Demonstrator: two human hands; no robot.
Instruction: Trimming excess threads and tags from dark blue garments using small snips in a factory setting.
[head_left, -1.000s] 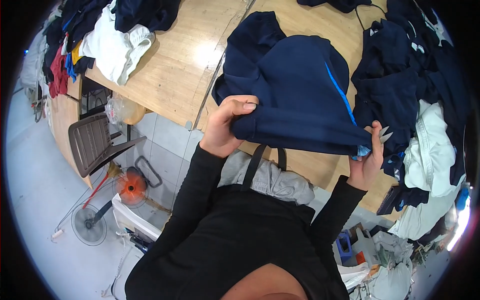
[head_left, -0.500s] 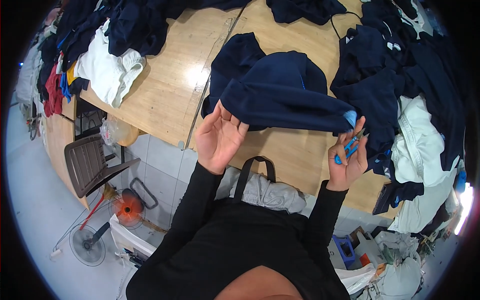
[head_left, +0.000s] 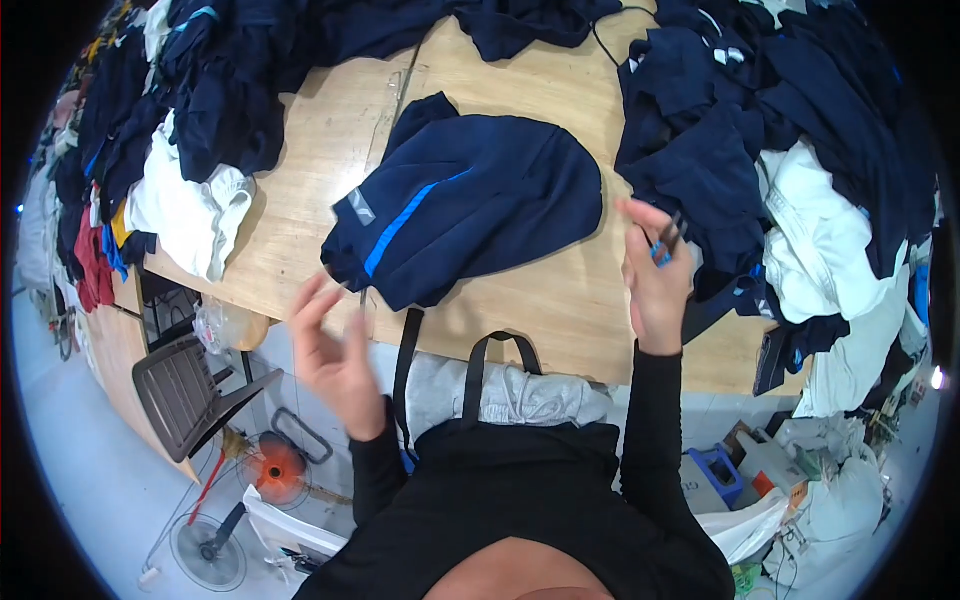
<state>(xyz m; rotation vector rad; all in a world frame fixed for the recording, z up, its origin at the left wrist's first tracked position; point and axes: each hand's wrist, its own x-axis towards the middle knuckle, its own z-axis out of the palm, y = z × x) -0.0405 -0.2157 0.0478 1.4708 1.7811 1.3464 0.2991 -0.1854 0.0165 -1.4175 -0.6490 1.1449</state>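
Over the near edge of the table (head_left: 320, 170), the left hand (head_left: 335, 350) hovers with its fingers (head_left: 305, 300) spread loosely apart, palm turned inward, gripping nothing that can be made out; a thin thread-like line seems to run by its fingertips, but it is too fine to tell. Its forearm in a black sleeve rises from the lower edge, bent at the wrist. To the right, the right hand (head_left: 655, 275) is raised upright just above the table edge, its fingers (head_left: 640, 215) curled around small snips (head_left: 668, 240) with blue handles, the dark blades pointing up and outward toward the heap beside it. Between the two hands, slightly farther onto the table, lies a navy garment (head_left: 470, 200) with a blue stripe and a small grey reflective patch, spread flat on the wood and touched by neither hand. Just right of the right hand sits a pile of navy clothes (head_left: 740, 130) with white pieces (head_left: 820, 250) mixed in. More dark garments are heaped along the far and left sides, with a white bundle (head_left: 190, 205) near the left corner. Below the table edge, on the floor, stand a grey plastic chair (head_left: 185, 385) and a small fan (head_left: 205, 550).
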